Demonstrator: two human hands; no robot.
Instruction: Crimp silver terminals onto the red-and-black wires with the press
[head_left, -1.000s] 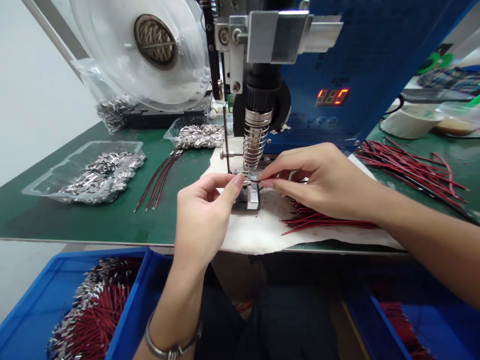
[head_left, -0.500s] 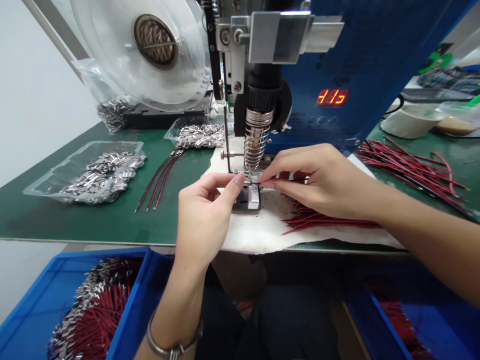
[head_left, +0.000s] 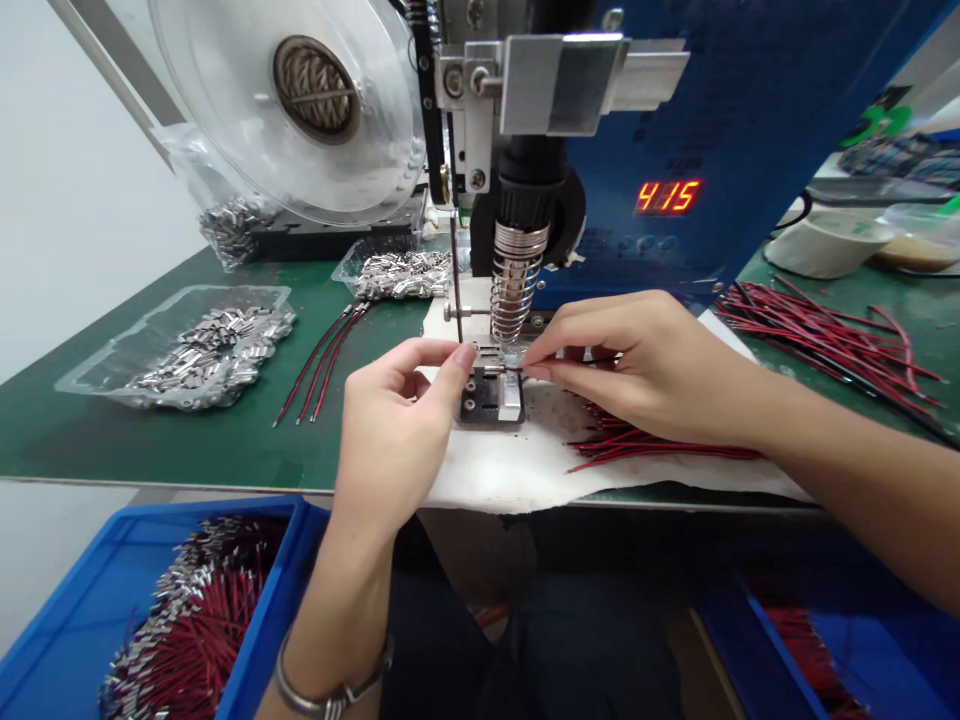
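Observation:
My right hand (head_left: 637,365) pinches a thin red and black wire (head_left: 592,362) just right of the small metal fixture (head_left: 510,397). The wire's tip reaches the fixture, under the machine's spring-wrapped nozzle (head_left: 519,270). Beside the fixture's left edge, my left hand (head_left: 405,430) has thumb and index finger pressed together; whatever is between them is too small to make out. A small silvery metal piece (head_left: 493,370) lies on the fixture between the hands. Below my right hand, a bundle of red wires (head_left: 637,442) rests on the white sheet (head_left: 510,475).
Two clear trays (head_left: 97,375) (head_left: 349,262) of metal parts and several finished-looking wires (head_left: 322,365) lie on the left. More red wires (head_left: 825,340) lie right of the blue machine (head_left: 637,120). Blue bins (head_left: 67,590) (head_left: 885,610) stand below the table.
My left hand has moved slightly left, away from the fixture's middle, uncovering its left part. My right hand stays almost where it was, still pinching the wire.

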